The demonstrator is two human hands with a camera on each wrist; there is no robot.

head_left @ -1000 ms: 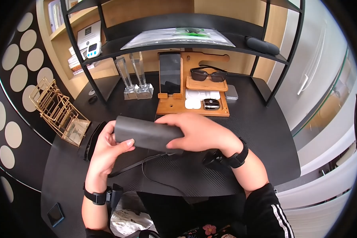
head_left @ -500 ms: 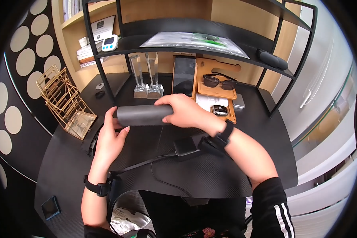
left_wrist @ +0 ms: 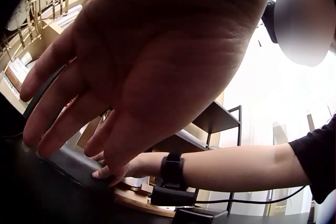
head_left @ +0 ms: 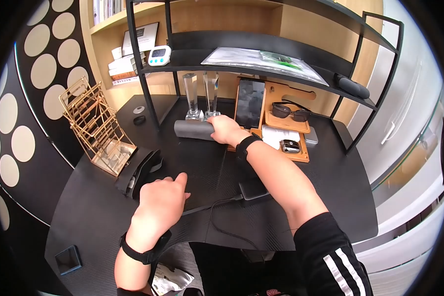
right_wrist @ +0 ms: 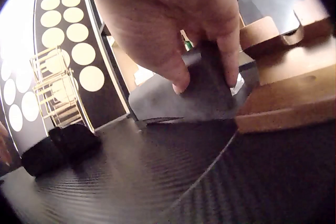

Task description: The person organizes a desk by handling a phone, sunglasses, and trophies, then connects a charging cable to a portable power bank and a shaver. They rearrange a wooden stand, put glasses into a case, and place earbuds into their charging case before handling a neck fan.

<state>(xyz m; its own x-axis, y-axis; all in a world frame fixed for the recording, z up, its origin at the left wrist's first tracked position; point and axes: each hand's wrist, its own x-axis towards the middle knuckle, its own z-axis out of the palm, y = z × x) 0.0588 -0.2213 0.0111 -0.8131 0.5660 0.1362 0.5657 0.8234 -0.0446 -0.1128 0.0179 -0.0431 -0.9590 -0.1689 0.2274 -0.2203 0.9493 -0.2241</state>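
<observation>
My right hand [head_left: 228, 130] holds one end of a long dark grey glasses case [head_left: 193, 130], thumb and fingers pinching it from above in the right wrist view. The case lies sideways low over the desk, just in front of two crystal trophies [head_left: 192, 94] and beside the wooden stand [head_left: 298, 154]. My left hand [head_left: 160, 204] is empty over the left part of the desk, its fingers extended in the left wrist view. Just beyond it is an unzipped black pouch [head_left: 137, 172].
A gold wire rack [head_left: 101, 130] stands at the left. The wooden stand bears a phone [head_left: 250, 101], sunglasses [head_left: 290, 111] and a car key [head_left: 290, 146]. A black shelf [head_left: 182, 58] spans the back. A cable [head_left: 219, 231] runs from a black box [head_left: 251, 190] near the front.
My right hand has carried the glasses case away from me to the back of the desk. My left hand has let go of the case and drawn back toward me. The view has shifted left.
</observation>
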